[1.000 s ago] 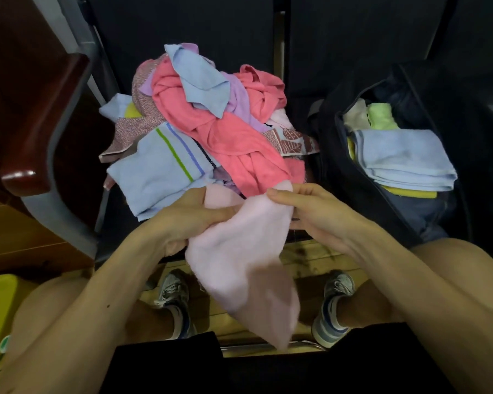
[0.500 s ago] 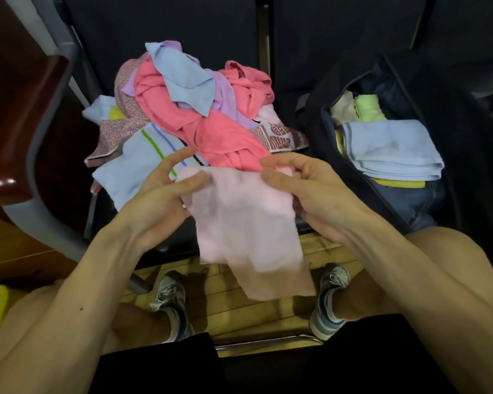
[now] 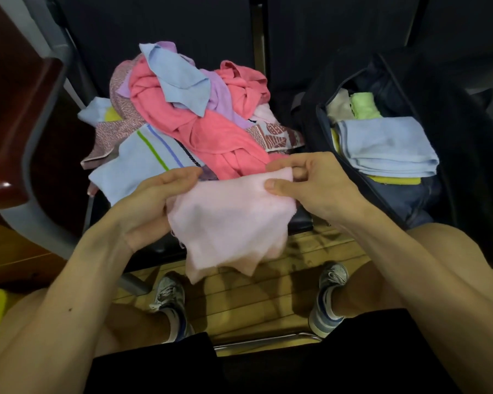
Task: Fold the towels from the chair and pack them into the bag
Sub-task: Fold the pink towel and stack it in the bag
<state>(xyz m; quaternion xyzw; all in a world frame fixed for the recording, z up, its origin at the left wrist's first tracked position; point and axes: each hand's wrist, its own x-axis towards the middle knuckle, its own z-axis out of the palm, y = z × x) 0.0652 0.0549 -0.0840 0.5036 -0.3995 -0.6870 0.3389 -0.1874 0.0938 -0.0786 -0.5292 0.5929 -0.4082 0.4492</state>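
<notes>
Pale pink terry, a small towel, hung between my two grips: my right hand pinched its top corner between thumb and forefinger, while my left hand clasped the opposite edge, the cloth drooping above the wooden floor. Just behind it the unfolded pile lay heaped on the dark chair. To the right, the open bag held a folded blue towel atop others.

Two hands mid-frame: one left hand, one right hand. One pale pink towel. One bag at right, four folded towels visible inside. The heap of towels, upper centre, is too tangled to count. Two shoes below.
</notes>
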